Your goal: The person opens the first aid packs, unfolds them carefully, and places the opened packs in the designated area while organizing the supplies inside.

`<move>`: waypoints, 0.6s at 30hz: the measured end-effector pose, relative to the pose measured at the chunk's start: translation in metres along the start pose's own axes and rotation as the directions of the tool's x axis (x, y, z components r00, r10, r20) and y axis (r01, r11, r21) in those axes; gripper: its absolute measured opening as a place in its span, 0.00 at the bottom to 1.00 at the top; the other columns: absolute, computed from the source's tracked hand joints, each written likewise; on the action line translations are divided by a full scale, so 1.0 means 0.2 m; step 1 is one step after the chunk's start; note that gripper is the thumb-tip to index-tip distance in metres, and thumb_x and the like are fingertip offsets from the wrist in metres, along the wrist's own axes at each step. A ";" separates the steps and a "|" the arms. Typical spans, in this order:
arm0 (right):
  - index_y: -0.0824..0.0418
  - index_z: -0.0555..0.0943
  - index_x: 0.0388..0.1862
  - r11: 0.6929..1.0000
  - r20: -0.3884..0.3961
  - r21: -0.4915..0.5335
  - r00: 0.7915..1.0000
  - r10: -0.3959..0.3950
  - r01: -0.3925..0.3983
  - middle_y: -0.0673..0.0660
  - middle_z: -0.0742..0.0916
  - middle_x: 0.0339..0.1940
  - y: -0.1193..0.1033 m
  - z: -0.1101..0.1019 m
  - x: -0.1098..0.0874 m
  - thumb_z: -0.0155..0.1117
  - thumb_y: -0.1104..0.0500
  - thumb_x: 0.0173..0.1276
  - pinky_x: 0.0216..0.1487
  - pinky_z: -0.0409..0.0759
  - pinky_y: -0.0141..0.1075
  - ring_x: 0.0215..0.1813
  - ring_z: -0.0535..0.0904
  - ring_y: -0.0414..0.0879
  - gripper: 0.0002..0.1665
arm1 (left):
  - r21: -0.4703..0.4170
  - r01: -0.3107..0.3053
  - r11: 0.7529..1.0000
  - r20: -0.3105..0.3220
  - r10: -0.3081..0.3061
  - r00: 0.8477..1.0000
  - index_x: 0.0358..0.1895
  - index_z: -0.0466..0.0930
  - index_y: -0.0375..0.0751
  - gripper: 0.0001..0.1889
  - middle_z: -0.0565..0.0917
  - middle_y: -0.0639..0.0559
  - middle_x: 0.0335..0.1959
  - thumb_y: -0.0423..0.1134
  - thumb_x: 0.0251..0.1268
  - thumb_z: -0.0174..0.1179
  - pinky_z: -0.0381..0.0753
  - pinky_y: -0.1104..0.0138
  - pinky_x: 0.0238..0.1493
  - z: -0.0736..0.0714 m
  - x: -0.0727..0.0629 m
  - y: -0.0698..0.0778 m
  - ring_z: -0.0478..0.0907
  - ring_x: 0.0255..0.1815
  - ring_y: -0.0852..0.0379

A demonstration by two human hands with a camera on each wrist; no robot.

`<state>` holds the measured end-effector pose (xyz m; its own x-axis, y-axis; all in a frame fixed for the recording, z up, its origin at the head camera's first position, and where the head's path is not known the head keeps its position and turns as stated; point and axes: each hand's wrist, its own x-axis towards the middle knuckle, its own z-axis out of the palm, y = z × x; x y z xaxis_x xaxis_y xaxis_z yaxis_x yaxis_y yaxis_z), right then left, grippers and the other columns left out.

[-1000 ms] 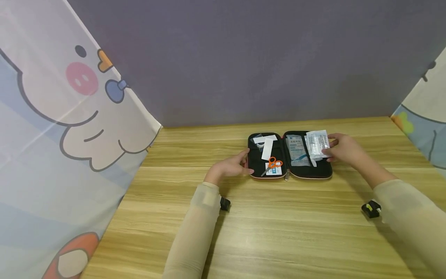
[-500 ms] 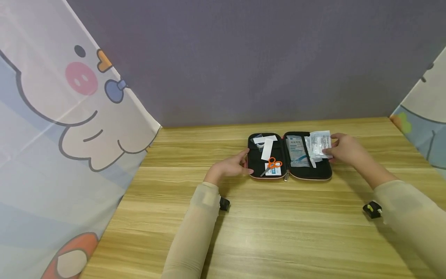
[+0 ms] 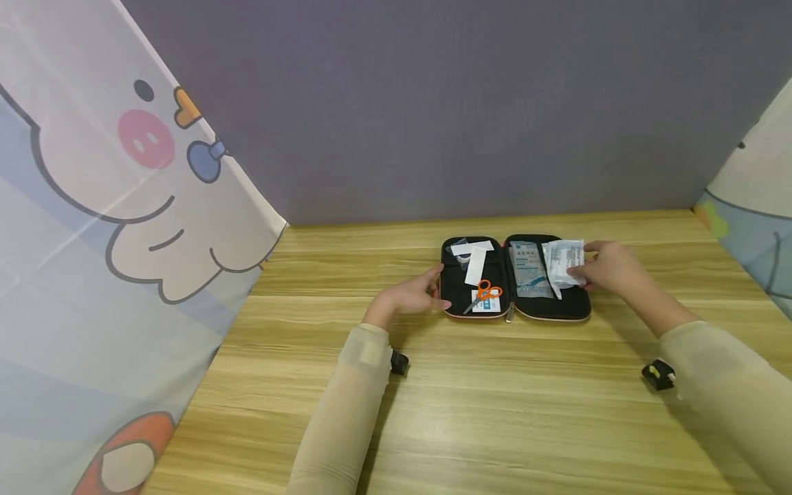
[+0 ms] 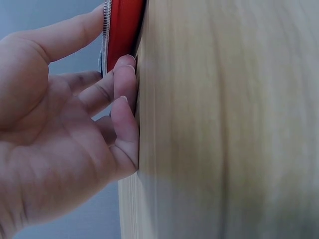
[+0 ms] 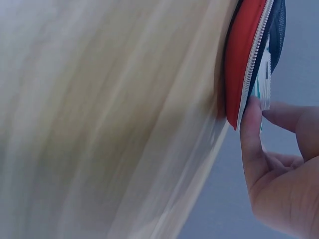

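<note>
A red zip case (image 3: 454, 292), likely a first-aid case, lies open and flat on the table, its black inside facing up. My left hand (image 3: 408, 295) grips the left edge, thumb on the zipped rim and fingers curled against the red shell (image 4: 124, 30). My right hand (image 3: 612, 267) pinches a clear-wrapped white packet (image 3: 566, 256) over the right half, under the strap's upper end. In the right wrist view the packet's crimped edge (image 5: 265, 87) sits between thumb and finger, right at the zipped rim. A larger blue-white packet (image 3: 529, 268) lies beside it.
In the left half lie orange-handled scissors (image 3: 487, 291) over a small white-and-blue packet (image 3: 487, 304), and white strips (image 3: 475, 266). A zip pull (image 3: 510, 314) hangs at the front of the spine. A grey wall (image 3: 433, 110) rises behind the wooden table (image 3: 495, 412).
The white packet in my right hand first shifts slightly right, then comes down and left, lower over the case's right half. My left hand stays at the left edge.
</note>
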<state>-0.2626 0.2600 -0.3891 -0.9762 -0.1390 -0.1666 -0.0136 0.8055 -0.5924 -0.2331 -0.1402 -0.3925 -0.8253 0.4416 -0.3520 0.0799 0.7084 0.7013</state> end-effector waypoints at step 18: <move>0.90 0.54 0.76 1.000 -0.149 0.005 0.989 0.017 -0.016 0.53 0.88 0.17 -0.04 0.06 -0.02 0.69 0.56 0.71 0.48 0.86 0.54 0.19 0.87 0.44 0.52 | 0.019 -0.005 1.000 -0.011 0.006 1.000 0.89 0.39 0.48 0.51 0.76 0.51 0.46 0.46 0.76 0.66 0.71 0.63 0.53 0.01 -0.01 0.01 0.73 0.45 0.57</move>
<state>-0.2554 0.2475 -0.3923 -0.9976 -0.0382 -0.0576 0.0035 0.8048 -0.5935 -0.2297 -0.1391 -0.3911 -0.8312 0.4392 -0.3409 0.0950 0.7163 0.6913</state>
